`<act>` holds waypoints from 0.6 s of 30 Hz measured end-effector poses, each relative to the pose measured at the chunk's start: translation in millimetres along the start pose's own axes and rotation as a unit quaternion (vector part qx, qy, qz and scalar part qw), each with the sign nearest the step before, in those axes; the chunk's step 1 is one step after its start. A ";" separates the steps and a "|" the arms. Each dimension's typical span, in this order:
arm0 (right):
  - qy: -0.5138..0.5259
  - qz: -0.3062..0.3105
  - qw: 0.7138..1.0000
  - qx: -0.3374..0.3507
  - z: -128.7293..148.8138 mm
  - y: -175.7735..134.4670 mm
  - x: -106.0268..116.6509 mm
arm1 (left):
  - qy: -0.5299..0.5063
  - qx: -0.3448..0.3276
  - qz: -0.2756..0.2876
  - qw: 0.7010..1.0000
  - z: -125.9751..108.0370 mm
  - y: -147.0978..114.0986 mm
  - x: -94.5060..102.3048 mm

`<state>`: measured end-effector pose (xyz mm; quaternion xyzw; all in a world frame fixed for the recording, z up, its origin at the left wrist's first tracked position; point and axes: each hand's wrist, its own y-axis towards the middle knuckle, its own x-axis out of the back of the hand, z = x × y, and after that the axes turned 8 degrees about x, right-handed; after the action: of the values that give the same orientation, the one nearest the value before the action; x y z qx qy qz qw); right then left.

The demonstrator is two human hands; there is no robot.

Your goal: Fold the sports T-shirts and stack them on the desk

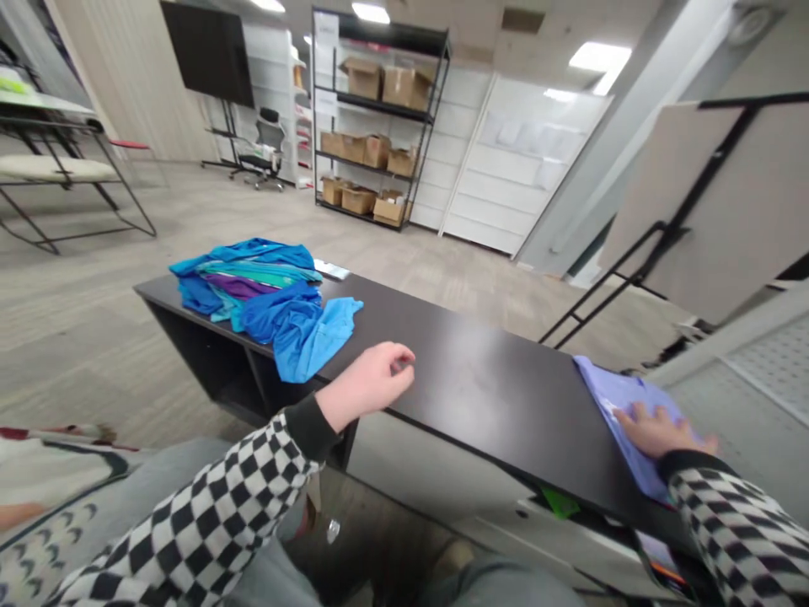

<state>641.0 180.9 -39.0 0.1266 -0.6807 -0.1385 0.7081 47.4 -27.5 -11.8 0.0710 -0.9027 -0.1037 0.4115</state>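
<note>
My left hand (381, 377) hovers over the middle of the dark tabletop (480, 371), its fingers loosely curled and a small gap between thumb and fingers. Nothing shows in it. To its left lies a rumpled heap of blue, teal and purple clothes (253, 278), with one light-blue part (322, 333) hanging over the front edge. At the right end of the table my right hand (661, 430) rests flat on a folded lavender garment (607, 384), fingers spread and slightly blurred.
A phone-like flat object (331, 269) lies behind the clothes heap. Open cubbies (221, 362) sit under the table's left end. A pale perforated panel (752, 396) stands close on the right. Behind the table are a shelf rack with cardboard boxes (404, 88) and a board on a stand (701, 194).
</note>
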 end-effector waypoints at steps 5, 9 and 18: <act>0.108 0.006 0.989 0.104 155.3 -29.0 46.0 | 0.273 0.198 -0.111 0.935 45.4 23.6 69.4; 0.320 0.046 0.914 0.244 259.6 -104.7 56.0 | 0.328 0.243 -0.068 0.910 82.7 17.3 57.9; 0.411 0.133 0.849 0.304 351.7 -146.5 19.6 | 0.159 -0.145 0.077 0.973 16.1 -5.6 -33.8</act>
<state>286.8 40.8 -60.2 0.2891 -0.3462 0.2350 0.8610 57.5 -23.6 -48.1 -0.0438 -0.8035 -0.1891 0.5628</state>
